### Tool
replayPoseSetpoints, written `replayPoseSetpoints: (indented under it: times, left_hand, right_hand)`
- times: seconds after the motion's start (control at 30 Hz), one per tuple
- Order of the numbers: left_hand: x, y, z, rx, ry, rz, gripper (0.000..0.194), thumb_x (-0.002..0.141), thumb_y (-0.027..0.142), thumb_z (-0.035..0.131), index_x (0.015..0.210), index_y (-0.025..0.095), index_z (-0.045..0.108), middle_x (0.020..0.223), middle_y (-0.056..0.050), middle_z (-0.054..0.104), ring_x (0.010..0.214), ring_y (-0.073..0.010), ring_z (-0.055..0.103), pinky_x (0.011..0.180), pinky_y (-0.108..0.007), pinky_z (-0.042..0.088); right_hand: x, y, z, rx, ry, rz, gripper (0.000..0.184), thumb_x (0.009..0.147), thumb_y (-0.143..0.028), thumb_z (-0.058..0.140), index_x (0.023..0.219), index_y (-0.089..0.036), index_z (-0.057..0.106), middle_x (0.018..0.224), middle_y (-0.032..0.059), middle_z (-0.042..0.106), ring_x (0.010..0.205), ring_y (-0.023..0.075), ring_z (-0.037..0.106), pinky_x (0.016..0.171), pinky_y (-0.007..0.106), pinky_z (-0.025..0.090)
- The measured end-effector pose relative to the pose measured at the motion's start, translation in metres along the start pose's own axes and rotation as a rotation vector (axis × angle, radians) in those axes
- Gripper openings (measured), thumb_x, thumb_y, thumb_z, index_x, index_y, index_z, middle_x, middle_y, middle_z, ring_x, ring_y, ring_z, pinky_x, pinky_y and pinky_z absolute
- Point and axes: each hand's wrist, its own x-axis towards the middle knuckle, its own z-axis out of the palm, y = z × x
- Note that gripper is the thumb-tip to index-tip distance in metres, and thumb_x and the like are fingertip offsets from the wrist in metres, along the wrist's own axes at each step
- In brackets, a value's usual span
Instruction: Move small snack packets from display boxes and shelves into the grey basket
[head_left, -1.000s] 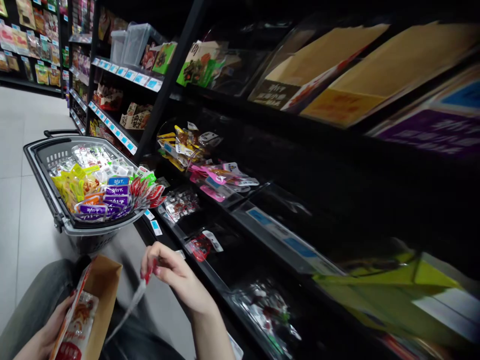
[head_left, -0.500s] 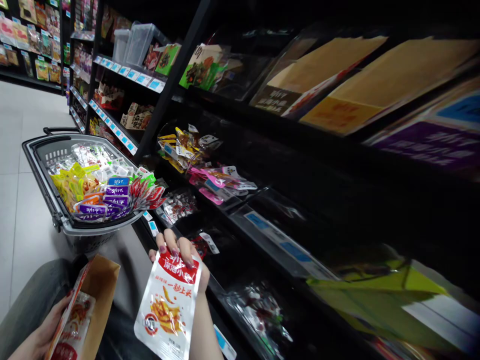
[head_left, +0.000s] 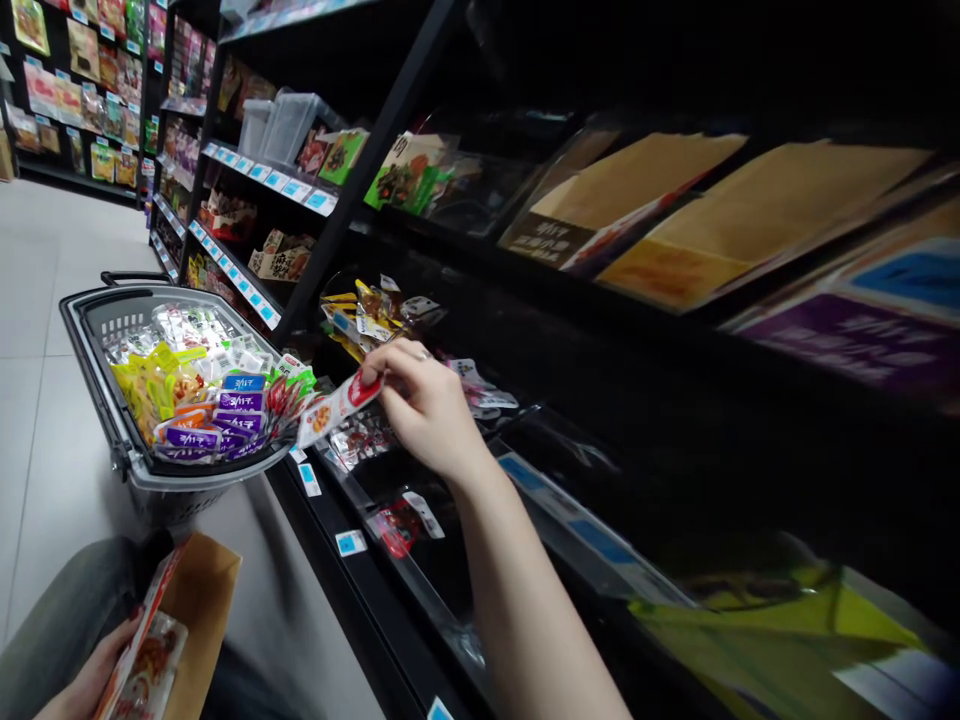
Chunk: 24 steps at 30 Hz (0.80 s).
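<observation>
My right hand [head_left: 416, 400] is closed on the top edge of a white and red snack packet [head_left: 330, 412]. The packet hangs tilted over the lower shelf, close to the right rim of the basket. Under it lie silver snack packets [head_left: 358, 440] in a shelf bin. At the lower left, my left hand [head_left: 94, 670] grips an open cardboard box [head_left: 210, 600] against my knee. A clear-and-red snack packet [head_left: 154, 660] shows inside that box. The fingers behind the box are partly hidden.
A grey shopping basket [head_left: 97, 400] full of colourful snack packets stands on the pale floor [head_left: 45, 440]. Black shelving runs along the right, with brown cardboard boxes [head_left: 637, 180] above and a yellow-green packet [head_left: 780, 620] below. A slanted black post [head_left: 367, 160] divides the shelves.
My right hand has moved up and forward with the snack packet, from near my lap to over the shelf beside the basket. My left hand stays on the box. The view has shifted slightly.
</observation>
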Motion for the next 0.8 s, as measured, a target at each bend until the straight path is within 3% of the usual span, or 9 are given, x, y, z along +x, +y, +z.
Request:
replayPoseSetpoints:
  times: [0.2,0.47,0.67,0.8]
  left_hand:
    - [0.010,-0.001,-0.006,0.051,-0.007,0.068,0.049,0.073,0.046,0.056,0.091,0.002,0.062,0.082,-0.019,0.069,0.074,-0.0311,0.064,0.073,-0.039,0.047]
    - [0.004,-0.003,0.002,0.072,-0.016,0.088,0.047,0.076,0.048,0.052,0.085,0.003,0.064,0.074,-0.017,0.069,0.066,-0.0285,0.064,0.068,-0.037,0.047]
    - [0.004,-0.003,0.002,0.021,-0.030,0.080,0.043,0.075,0.043,0.056,0.090,0.003,0.063,0.078,-0.016,0.070,0.075,-0.0312,0.064,0.076,-0.041,0.046]
    - [0.005,0.000,0.000,-0.009,-0.077,0.041,0.048,0.073,0.042,0.059,0.101,0.002,0.060,0.082,-0.016,0.070,0.084,-0.0334,0.063,0.078,-0.041,0.046]
  right_hand:
    - [0.037,0.012,0.010,-0.128,-0.054,-0.029,0.018,0.063,-0.004,0.038,0.065,-0.020,0.045,0.072,0.0043,0.050,0.073,0.0198,0.044,0.073,0.035,0.036]
    - [0.039,0.004,0.008,-0.161,-0.013,-0.059,0.021,0.064,-0.003,0.035,0.065,-0.022,0.041,0.074,0.0041,0.047,0.076,0.0209,0.042,0.073,0.036,0.036]
    - [0.034,0.010,0.034,-0.238,-0.124,-0.095,0.021,0.070,-0.003,0.037,0.070,-0.020,0.048,0.078,0.0066,0.050,0.080,0.0220,0.040,0.074,0.035,0.038]
    - [0.028,0.019,0.053,-0.286,-0.285,-0.100,0.021,0.069,-0.003,0.041,0.073,-0.018,0.056,0.079,0.0069,0.054,0.084,0.0219,0.043,0.076,0.033,0.040]
